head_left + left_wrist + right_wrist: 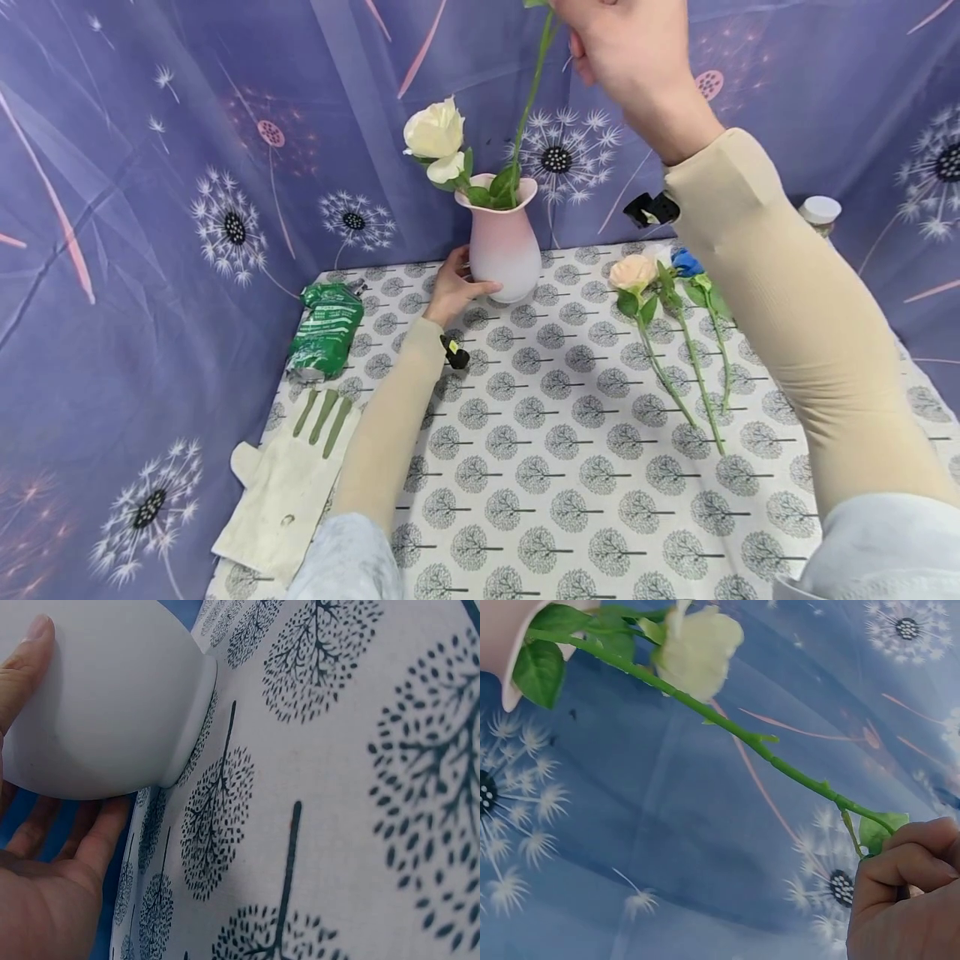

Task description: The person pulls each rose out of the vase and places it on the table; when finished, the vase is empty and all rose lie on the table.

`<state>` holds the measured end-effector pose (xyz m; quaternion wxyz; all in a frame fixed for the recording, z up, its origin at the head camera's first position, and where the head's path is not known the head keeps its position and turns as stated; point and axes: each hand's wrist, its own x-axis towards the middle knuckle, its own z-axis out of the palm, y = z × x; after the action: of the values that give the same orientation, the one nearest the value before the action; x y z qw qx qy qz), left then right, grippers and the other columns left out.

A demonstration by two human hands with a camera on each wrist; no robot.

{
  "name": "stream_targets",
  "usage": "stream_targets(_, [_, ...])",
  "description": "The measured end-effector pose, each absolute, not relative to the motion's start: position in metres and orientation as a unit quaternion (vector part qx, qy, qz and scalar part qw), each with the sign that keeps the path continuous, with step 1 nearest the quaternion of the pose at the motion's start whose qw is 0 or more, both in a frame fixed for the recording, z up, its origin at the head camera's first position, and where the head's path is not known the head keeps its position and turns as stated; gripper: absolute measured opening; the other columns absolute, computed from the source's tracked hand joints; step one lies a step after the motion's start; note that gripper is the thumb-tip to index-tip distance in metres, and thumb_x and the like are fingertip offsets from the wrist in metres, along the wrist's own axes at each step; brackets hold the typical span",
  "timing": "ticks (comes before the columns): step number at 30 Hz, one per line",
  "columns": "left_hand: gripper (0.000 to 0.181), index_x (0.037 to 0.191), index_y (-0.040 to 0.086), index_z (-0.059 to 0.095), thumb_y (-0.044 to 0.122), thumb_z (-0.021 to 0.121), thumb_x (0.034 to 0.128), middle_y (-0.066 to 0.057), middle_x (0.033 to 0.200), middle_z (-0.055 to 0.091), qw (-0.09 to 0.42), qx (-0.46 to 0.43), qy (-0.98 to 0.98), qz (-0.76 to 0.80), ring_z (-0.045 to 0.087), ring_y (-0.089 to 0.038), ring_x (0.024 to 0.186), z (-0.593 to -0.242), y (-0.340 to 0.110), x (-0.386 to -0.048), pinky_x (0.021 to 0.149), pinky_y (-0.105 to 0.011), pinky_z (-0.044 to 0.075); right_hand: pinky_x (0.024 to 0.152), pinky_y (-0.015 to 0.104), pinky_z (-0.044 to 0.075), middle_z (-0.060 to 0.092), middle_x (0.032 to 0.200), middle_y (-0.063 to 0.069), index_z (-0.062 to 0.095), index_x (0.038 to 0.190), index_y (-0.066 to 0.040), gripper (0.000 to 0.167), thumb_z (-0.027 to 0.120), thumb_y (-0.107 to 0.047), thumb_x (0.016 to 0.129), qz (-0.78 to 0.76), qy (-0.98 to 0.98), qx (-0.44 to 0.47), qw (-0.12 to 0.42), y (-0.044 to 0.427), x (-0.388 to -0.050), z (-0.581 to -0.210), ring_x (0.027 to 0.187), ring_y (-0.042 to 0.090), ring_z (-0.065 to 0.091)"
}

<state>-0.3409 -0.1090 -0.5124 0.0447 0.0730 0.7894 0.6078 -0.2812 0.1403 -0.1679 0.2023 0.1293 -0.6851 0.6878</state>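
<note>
A pink-to-white vase [506, 246] stands upright on the patterned cloth. My left hand [455, 287] holds it low on its left side, thumb in front and fingers behind; the left wrist view shows the thumb [30, 656] on the white lower body [112, 697]. Above the vase, my right hand [633, 58] pinches the upper part of a green flower stem [534, 92]. The lower end of that stem reaches into the vase mouth, where its leaves show; its bloom is out of view. A white rose [435, 133] leans left out of the vase.
Several loose flowers, among them a peach rose [632, 272] and a blue one [686, 263], lie to the right. Behind my right forearm stands a white-capped jar [821, 210]. At left are a green packet [327, 329] and a pale glove [288, 492]. A purple curtain [420, 50] hangs behind.
</note>
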Motion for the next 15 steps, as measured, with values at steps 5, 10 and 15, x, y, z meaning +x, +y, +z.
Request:
stream_targets(5, [0.101, 0.164, 0.009, 0.043, 0.009, 0.098, 0.0791, -0.02, 0.16, 0.057, 0.044, 0.076, 0.784, 0.614, 0.064, -0.043, 0.138, -0.514, -0.11, -0.342, 0.114, -0.052, 0.059, 0.05, 0.02, 0.041, 0.056, 0.059, 0.001, 0.073, 0.09, -0.012, 0.014, 0.071, -0.01, 0.104, 0.703, -0.662, 0.125, 0.227, 0.148, -0.274, -0.157, 0.048, 0.014, 0.046])
stream_targets(10, [0.101, 0.164, 0.008, 0.043, 0.009, 0.098, 0.0787, -0.02, 0.16, 0.057, 0.042, 0.076, 0.782, 0.617, 0.064, -0.043, 0.138, -0.515, -0.11, -0.343, 0.115, -0.051, 0.06, 0.056, 0.019, 0.044, 0.058, 0.068, 0.001, 0.073, 0.095, -0.014, 0.015, 0.066, -0.018, 0.108, 0.688, -0.679, 0.107, 0.232, 0.156, -0.266, -0.15, 0.054, 0.013, 0.048])
stream_targets(15, [0.101, 0.164, 0.01, 0.043, 0.009, 0.097, 0.079, -0.019, 0.16, 0.058, 0.044, 0.075, 0.782, 0.618, 0.064, -0.042, 0.137, -0.515, -0.11, -0.344, 0.115, -0.05, 0.059, 0.056, 0.019, 0.043, 0.056, 0.07, 0.002, 0.075, 0.104, -0.014, 0.013, 0.067, -0.023, 0.108, 0.669, -0.701, 0.109, 0.222, 0.168, -0.259, -0.15, 0.056, 0.014, 0.046])
